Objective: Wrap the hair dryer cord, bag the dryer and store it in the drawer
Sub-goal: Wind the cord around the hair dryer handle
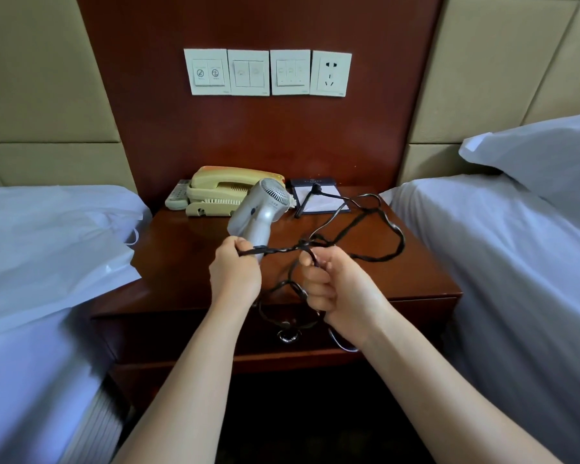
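Room: a nightstand [188,262] of red-brown wood stands against a matching wall panel, with padded beige panels to either side of it.
Wall: three switch plates [248,72] and a socket [331,73] hang in a row above the nightstand.
Beds: a white-sheeted bed [31,296] lies left of the nightstand and another [499,256] right of it, the right one with a pillow [543,155].
Bag: a white bag [81,249] lies on the left bed, its corner over the nightstand's left edge.
Top, rear: a cream phone [215,190] with a remote [178,194] to its left and a notepad [318,199] to its right.
Drawer: the drawer [181,333] in the nightstand's front is shut.
Dryer: the silver dryer [262,209] is held above the middle of the top, head tilted up and away.
Cord: the black cord [392,236] runs taut and twisted between the hands, loops over the top's right side and hangs before the drawer.
Left hand: the left hand [235,272] grips the dryer's handle end and the cord there.
Right hand: the right hand [332,283] is a fist clenched round the cord, thumb on top.
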Tool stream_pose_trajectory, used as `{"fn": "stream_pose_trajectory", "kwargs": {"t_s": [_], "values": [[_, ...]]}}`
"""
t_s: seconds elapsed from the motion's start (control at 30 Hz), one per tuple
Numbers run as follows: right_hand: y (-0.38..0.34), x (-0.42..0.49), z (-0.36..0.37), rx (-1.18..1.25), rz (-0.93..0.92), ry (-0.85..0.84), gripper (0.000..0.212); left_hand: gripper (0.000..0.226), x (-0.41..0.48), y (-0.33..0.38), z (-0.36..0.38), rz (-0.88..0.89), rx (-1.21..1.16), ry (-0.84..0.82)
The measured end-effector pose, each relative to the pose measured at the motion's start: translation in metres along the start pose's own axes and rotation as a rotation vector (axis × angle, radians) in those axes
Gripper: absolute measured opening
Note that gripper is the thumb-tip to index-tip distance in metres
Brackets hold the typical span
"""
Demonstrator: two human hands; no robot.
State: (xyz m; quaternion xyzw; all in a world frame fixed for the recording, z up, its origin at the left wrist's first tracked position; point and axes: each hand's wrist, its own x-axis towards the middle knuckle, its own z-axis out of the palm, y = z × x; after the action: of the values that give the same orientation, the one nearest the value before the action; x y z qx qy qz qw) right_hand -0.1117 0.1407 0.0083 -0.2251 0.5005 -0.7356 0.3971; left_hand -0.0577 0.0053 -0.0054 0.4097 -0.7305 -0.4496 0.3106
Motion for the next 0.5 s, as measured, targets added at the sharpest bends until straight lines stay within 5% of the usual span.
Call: {"fn": "stream_pose_trajectory", "kwargs": {"t_s": [0.2, 0.33, 0.5], "values": [[-0.014, -0.006, -0.014, -0.342, -0.279, 0.247, 0.049, 0.023, 0.008, -0.002, -0.006, 0.149, 0.056, -0.029], [-0.03, -0.012, -0.039, -0.543, -0.359, 0.375, 0.044, 0.025, 0.021, -0.008, -0.019, 0.028, -0.098, -0.029], [-0.05, -0.024, -0.098, -0.685, -0.377, 0.731, 0.038, 0.029, 0.033, -0.026, -0.054, -0.138, -0.281, 0.052]]}}
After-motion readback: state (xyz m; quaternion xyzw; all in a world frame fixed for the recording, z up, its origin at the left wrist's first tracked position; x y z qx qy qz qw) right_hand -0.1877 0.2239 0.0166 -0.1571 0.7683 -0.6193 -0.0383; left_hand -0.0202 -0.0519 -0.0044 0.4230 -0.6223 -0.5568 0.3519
